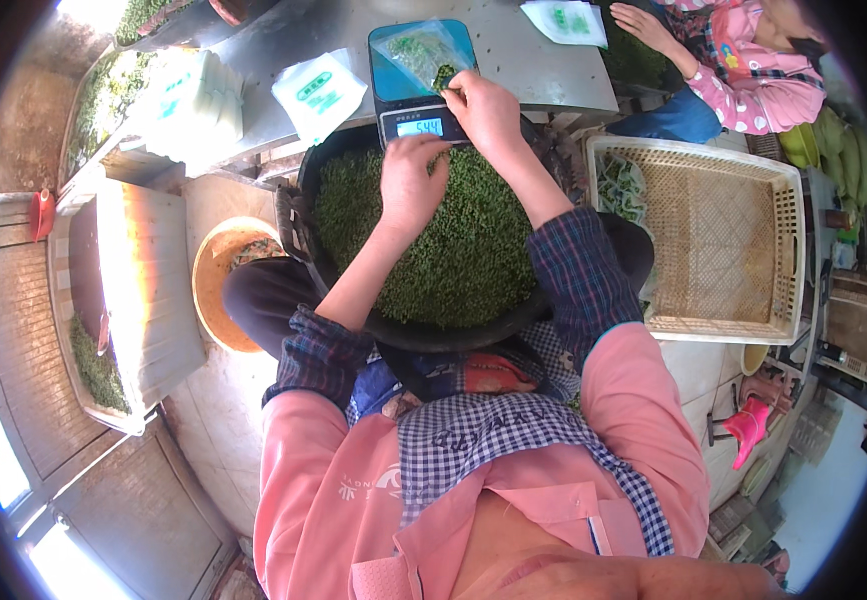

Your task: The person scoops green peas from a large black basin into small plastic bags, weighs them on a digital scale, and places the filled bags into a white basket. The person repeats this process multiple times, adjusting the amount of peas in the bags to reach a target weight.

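A clear plastic bag [422, 51] holding small green berries, which look like green peppercorns, lies on the blue pan [390, 84] of a digital scale. The scale's display [420, 127] is lit. My right hand [487, 112] pinches at the bag's mouth, where dark green berries [444, 77] show; whether it grips film or berries is unclear. Curled just below the display, my left hand [412, 184] hangs above a round black tub [448, 343], its fingertips partly hidden. Loose green berries [463, 247] fill the tub between my knees.
Printed plastic bags [321, 94] lie left of the scale on the metal table [546, 75], with more bags [567, 22] to its right. A white plastic crate [703, 225] stands at right, an orange basin [212, 300] at left. A co-worker's hand [643, 28] shows at upper right.
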`<state>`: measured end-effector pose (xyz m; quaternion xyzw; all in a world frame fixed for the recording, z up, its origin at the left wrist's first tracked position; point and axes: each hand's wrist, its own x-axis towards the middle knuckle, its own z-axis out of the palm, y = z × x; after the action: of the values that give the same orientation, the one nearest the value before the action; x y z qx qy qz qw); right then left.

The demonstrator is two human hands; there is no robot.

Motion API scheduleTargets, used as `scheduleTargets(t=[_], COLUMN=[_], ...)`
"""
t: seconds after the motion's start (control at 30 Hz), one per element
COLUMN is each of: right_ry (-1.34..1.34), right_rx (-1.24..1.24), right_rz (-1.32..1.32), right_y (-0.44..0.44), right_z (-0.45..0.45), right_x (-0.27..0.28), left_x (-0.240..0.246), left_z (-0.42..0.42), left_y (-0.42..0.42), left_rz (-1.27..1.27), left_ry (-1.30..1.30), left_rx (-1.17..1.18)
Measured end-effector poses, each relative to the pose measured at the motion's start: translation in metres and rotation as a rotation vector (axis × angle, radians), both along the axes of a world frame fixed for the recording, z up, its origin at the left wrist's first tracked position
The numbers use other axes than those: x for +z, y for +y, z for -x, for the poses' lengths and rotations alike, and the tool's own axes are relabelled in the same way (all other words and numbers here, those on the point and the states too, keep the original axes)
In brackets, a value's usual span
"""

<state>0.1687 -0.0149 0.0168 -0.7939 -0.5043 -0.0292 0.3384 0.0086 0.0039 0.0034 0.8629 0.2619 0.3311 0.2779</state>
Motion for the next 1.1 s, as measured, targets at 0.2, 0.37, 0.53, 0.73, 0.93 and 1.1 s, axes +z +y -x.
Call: scheduleTargets(t=[0.2,0.37,0.53,0.73,0.93,1.1], right_ry=[0.232,0.571,0.472,0.159,0.106,0.051], right_rx=[0.015,0.376,0.243,0.087,0.046,0.102], right_rz=[-0.165,0.553,0.17,-0.014,0.01,0.201], right_y=[-0.006,-0.05,-0.062,-0.049,-0.044,-0.045], right_z=[-0.005,-0.017,-0.016,-0.016,-0.014,-0.017], right_x=[0.003,0.031,0.008,0.0,0.0,0.01], left_x=[0.03,0.029,-0.013,-0.016,-0.017,-0.019], left_z=[-0.025,0.001,0.025,0.031,0.031,0.03], left_y=[0.034,0.025,-0.032,-0.05,-0.051,-0.051], left_rz=[-0.213,0.028,0.356,0.533,0.566,0.513], left_ry=[-0.097,-0.202,-0.175,-0.048,-0.04,-0.065], left_rx=[0.195,0.217,0.112,0.051,0.048,0.043])
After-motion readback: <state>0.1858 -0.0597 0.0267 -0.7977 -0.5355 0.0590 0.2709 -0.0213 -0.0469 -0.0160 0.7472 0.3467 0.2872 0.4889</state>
